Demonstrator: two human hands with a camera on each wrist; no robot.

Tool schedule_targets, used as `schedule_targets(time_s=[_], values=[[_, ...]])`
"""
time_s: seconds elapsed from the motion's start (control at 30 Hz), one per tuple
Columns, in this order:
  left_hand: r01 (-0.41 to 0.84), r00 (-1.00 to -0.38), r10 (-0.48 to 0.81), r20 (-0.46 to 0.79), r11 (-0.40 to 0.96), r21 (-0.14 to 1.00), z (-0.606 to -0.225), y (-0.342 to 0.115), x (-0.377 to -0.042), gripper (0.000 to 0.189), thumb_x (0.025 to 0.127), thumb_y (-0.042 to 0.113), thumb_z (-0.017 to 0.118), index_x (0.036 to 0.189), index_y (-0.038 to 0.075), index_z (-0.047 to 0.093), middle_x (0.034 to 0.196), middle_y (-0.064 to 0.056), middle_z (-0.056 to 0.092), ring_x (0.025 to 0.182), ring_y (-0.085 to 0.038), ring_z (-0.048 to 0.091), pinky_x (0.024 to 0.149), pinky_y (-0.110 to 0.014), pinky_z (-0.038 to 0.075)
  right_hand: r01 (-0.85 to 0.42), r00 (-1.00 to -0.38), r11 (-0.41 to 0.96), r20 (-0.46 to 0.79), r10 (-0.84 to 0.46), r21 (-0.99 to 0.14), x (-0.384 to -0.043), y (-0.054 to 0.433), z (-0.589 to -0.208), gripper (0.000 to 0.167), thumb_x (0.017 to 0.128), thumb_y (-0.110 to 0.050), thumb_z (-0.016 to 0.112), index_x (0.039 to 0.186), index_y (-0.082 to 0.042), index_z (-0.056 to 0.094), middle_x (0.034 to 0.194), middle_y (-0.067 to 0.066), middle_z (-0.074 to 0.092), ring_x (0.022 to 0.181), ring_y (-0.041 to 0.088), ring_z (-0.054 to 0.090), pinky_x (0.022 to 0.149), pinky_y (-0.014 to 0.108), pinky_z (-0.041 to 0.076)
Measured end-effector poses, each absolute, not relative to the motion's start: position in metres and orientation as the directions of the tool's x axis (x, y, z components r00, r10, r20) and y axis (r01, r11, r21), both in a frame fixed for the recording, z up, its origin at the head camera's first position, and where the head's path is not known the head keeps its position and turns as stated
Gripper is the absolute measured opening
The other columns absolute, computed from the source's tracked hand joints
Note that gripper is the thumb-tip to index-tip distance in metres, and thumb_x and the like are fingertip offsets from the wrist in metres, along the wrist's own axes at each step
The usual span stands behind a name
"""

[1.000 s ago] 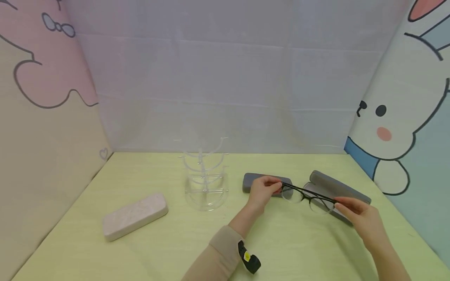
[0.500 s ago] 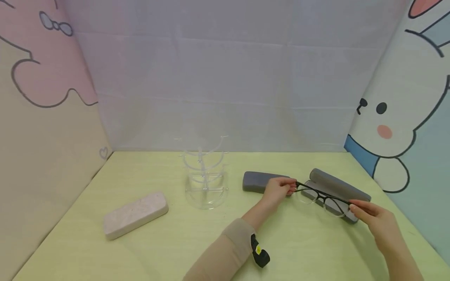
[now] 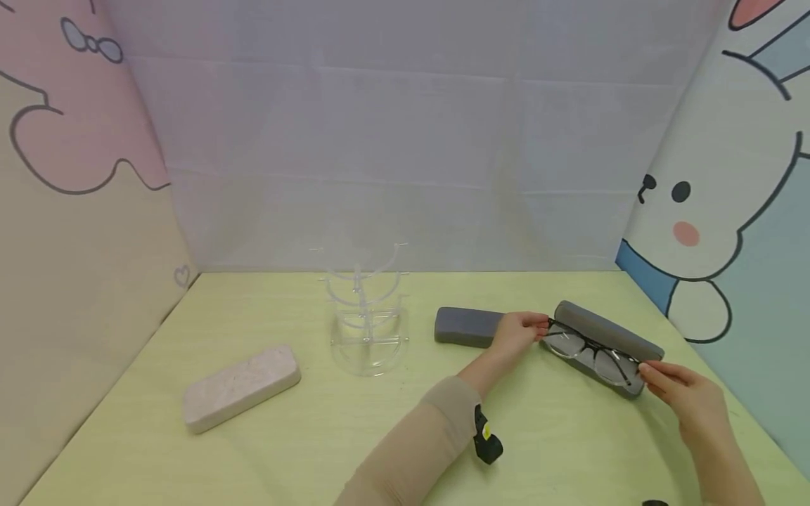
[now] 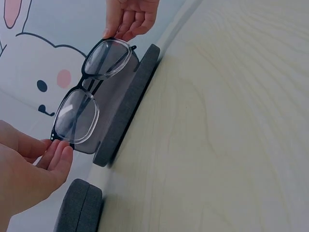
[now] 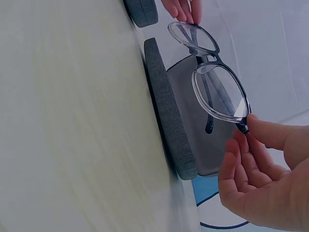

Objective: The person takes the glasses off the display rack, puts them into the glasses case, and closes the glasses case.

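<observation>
A pair of eyeglasses (image 3: 593, 346) with a black upper frame and clear lower rims is over an opened grey glasses case (image 3: 607, 327), its temples folded. My left hand (image 3: 514, 336) pinches one end of the frame, and my right hand (image 3: 688, 399) pinches the other between thumb and fingers. Seen from the left wrist, the eyeglasses (image 4: 82, 92) are in front of the case's grey lining (image 4: 116, 92). In the right wrist view a folded temple (image 5: 207, 99) shows behind the lenses. Whether the glasses touch the lining I cannot tell.
A closed dark grey glasses case (image 3: 467, 327) lies beside my left hand, partly hidden by it. A clear tiered display stand (image 3: 367, 309) stands left of centre. A pale pinkish case (image 3: 243, 388) lies at the left. Printed panels (image 3: 696, 232) wall the table's sides.
Both hands have moved right with the eyeglasses, from beside the opened case to over it. The closed case, stand and pale case stay where they were.
</observation>
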State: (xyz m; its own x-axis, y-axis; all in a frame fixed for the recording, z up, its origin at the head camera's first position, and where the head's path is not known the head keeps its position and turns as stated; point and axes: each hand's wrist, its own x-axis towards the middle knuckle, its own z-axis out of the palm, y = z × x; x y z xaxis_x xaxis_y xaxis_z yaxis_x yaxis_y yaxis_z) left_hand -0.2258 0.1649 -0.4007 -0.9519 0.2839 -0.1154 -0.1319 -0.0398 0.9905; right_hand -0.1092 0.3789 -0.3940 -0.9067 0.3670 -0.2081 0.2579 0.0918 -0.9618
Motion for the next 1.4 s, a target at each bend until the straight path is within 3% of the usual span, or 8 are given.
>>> schedule_targets(time_s=[0.23,0.43,0.63,0.9,1.1,1.23,1.33,1.4], values=[[-0.117,-0.94,0.317,-0.127,0.05,0.992,-0.407,0.173,-0.229,0.028,0.084,-0.004,0.056,0.106,0.007,0.068,0.103,-0.004,0.067,0.093,-0.013,0.062,0.076,-0.026,0.051,0.236,-0.879,-0.129,-0.268,0.395,-0.963,-0.117,0.383,-0.4,0.016,0.073,-0.017,0.076,0.064,-0.028,0.069,0.067,-0.015,0.065,0.062,-0.002,0.063,0.06,0.015,0.051],[-0.123,-0.931,0.335,-0.146,0.089,0.988,-0.411,0.176,-0.232,0.029,0.085,0.001,0.056,0.112,0.007,0.065,0.109,-0.003,0.065,0.096,-0.014,0.061,0.078,-0.026,0.05,0.297,-0.82,-0.245,-0.378,0.431,-0.923,-0.124,0.383,-0.402,0.019,0.07,-0.013,0.078,0.058,-0.025,0.068,0.063,-0.014,0.064,0.06,-0.001,0.06,0.059,0.015,0.051],[-0.116,-0.922,0.356,-0.15,0.116,0.986,-0.415,0.179,-0.234,0.03,0.086,0.004,0.056,0.115,0.004,0.062,0.112,-0.006,0.064,0.1,-0.017,0.06,0.081,-0.026,0.049,0.356,-0.756,-0.251,-0.436,0.488,-0.9,-0.128,0.385,-0.406,0.02,0.067,-0.022,0.081,0.055,-0.028,0.066,0.059,-0.018,0.062,0.058,-0.004,0.058,0.056,0.013,0.049],[-0.166,-0.908,0.36,-0.216,0.164,0.972,-0.413,0.181,-0.235,0.031,0.089,0.013,0.056,0.12,0.006,0.058,0.114,-0.005,0.062,0.101,-0.019,0.059,0.087,-0.032,0.047,0.359,-0.728,-0.266,-0.447,0.519,-0.894,-0.132,0.384,-0.409,0.021,0.061,-0.027,0.084,0.052,-0.029,0.064,0.056,-0.018,0.061,0.055,-0.004,0.058,0.054,0.014,0.047],[-0.179,-0.892,0.382,-0.244,0.197,0.964,-0.412,0.183,-0.233,0.043,0.091,0.026,0.055,0.13,0.009,0.05,0.122,-0.005,0.057,0.102,-0.02,0.059,0.088,-0.035,0.046,0.41,-0.717,-0.149,-0.419,0.558,-0.9,-0.133,0.384,-0.414,0.026,0.069,-0.027,0.079,0.051,-0.032,0.061,0.053,-0.019,0.057,0.054,-0.005,0.054,0.051,0.015,0.047],[-0.184,-0.892,0.38,-0.247,0.195,0.963,-0.411,0.183,-0.232,0.043,0.091,0.027,0.054,0.13,0.009,0.049,0.12,-0.006,0.058,0.099,-0.021,0.06,0.088,-0.036,0.047,0.426,-0.717,-0.123,-0.417,0.558,-0.896,-0.134,0.387,-0.416,0.027,0.072,-0.028,0.076,0.052,-0.033,0.059,0.056,-0.019,0.056,0.055,-0.004,0.054,0.052,0.016,0.047],[-0.182,-0.9,0.362,-0.244,0.196,0.964,-0.41,0.183,-0.232,0.041,0.092,0.026,0.053,0.129,0.01,0.05,0.115,-0.006,0.06,0.097,-0.02,0.061,0.086,-0.035,0.048,0.43,-0.72,-0.109,-0.414,0.557,-0.896,-0.134,0.389,-0.416,0.025,0.072,-0.032,0.076,0.054,-0.031,0.059,0.057,-0.018,0.055,0.055,-0.003,0.055,0.053,0.016,0.049],[-0.173,-0.91,0.341,-0.237,0.206,0.963,-0.41,0.184,-0.231,0.04,0.091,0.025,0.054,0.128,0.01,0.051,0.111,-0.005,0.062,0.095,-0.019,0.062,0.083,-0.034,0.049,0.433,-0.722,-0.104,-0.413,0.555,-0.895,-0.133,0.389,-0.414,0.021,0.07,-0.038,0.076,0.066,-0.022,0.063,0.058,-0.017,0.056,0.056,-0.002,0.057,0.055,0.017,0.05]])
